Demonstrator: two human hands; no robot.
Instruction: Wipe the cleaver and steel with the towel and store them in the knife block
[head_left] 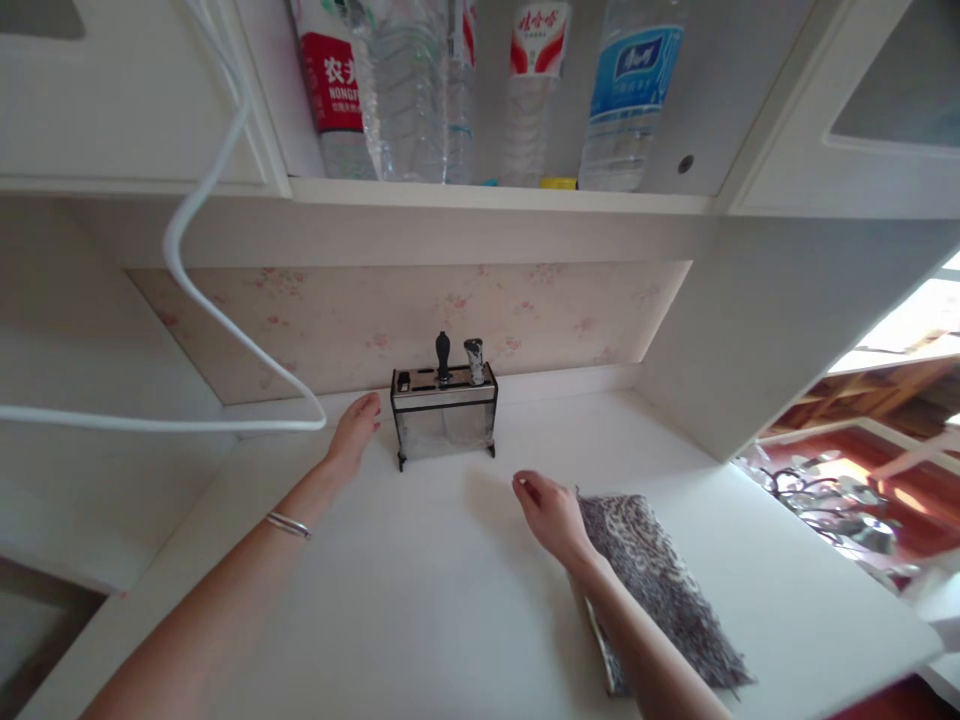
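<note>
A knife holder (445,400) with a black frame, a metallic top and clear sides stands against the back wall. A black handle (443,352) and a mottled silver-and-black handle (474,360) stick up from its slots. My left hand (356,435), with a silver bangle on the wrist, is just left of the holder, apart from it, fingers stretched out and holding nothing. To the holder's front right, my right hand (551,515) has its fingers curled in, with nothing visible in them. Beneath my right forearm lies a folded grey patterned cloth (660,580).
Overhead, a shelf (487,200) holds several plastic bottles (634,80). A white cable (202,285) hangs down at the left. Side panels (750,300) flank the white counter (420,600). Beyond its right edge are shiny metal items (832,510).
</note>
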